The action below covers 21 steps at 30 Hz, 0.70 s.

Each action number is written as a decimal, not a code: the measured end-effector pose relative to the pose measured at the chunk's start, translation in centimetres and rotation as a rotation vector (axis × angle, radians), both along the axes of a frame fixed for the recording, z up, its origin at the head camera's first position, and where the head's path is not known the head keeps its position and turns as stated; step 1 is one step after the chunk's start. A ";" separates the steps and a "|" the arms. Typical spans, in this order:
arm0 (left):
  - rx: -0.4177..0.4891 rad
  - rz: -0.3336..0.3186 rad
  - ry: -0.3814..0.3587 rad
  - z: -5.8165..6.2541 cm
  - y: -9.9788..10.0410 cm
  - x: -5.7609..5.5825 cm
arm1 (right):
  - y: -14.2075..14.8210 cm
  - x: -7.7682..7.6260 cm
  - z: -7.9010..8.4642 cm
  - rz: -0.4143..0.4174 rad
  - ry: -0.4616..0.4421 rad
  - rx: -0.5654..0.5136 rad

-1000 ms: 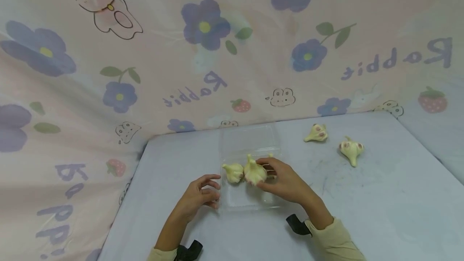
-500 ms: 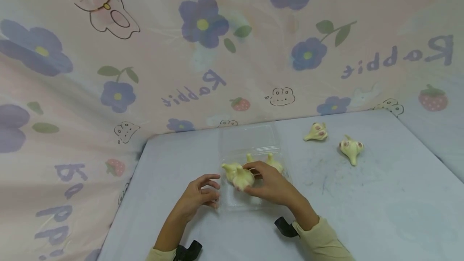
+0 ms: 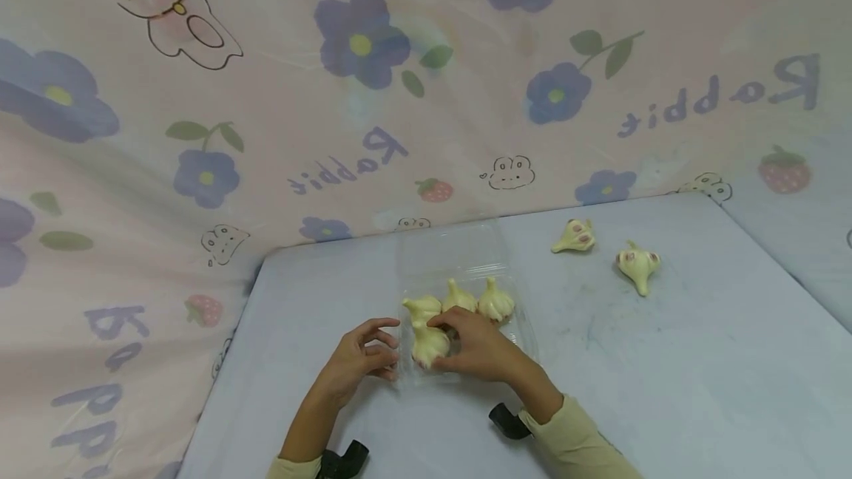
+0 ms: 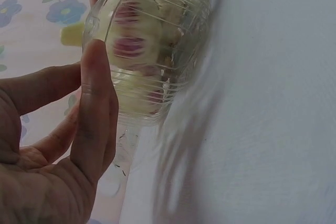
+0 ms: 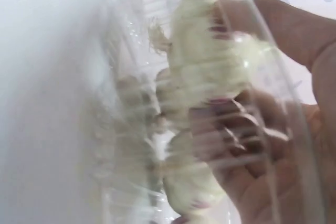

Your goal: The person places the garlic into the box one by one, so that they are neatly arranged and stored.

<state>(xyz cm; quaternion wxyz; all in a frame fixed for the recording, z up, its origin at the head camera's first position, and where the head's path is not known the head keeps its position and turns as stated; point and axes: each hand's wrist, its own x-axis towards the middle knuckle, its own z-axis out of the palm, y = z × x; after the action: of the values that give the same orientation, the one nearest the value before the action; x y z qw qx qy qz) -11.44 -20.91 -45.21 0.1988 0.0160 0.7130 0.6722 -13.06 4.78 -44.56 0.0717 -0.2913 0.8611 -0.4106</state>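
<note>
A clear plastic clamshell box (image 3: 529, 335) lies on the table with its lid (image 3: 452, 250) folded back. My right hand (image 3: 482, 350) reaches into it and grips a garlic bulb (image 3: 430, 347) at the front left, fingers and thumb around its sides. Through the box wall, the right wrist view shows this bulb (image 5: 199, 56) between the fingers. Behind it sit a left bulb (image 3: 422, 307), a middle bulb (image 3: 459, 297) and a right bulb (image 3: 495, 303) in a row. Along the box's left wall, my left hand (image 3: 359, 361) rests its loosely bent fingers (image 4: 94, 98), holding nothing.
Two more garlic bulbs lie on the table at the back right, one farther back (image 3: 575, 236) and one nearer (image 3: 638, 267). White cloth covers the table (image 3: 665, 375). A printed curtain (image 3: 279, 94) hangs behind the table's back edge.
My right hand has carried its garlic bulb left and toward me, lowering it in front of the back-left bulb. The left hand stays by the box.
</note>
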 end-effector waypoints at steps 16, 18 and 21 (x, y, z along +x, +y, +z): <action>0.005 -0.016 0.014 -0.3 -0.1 0.0 | -0.8 -0.1 -0.9 0.023 0.074 0.068; 0.004 -0.016 0.015 -0.3 -0.1 0.0 | -0.7 -0.2 -0.9 0.026 0.070 0.061; 0.001 -0.016 0.014 -0.2 -0.1 0.1 | -0.6 -0.2 -0.7 0.038 0.047 0.055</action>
<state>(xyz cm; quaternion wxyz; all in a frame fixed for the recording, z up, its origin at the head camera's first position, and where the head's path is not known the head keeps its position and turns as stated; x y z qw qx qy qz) -11.34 -21.01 -45.45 0.1992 0.0266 0.7139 0.6708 -13.29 4.22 -45.27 0.0670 -0.3152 0.8678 -0.3784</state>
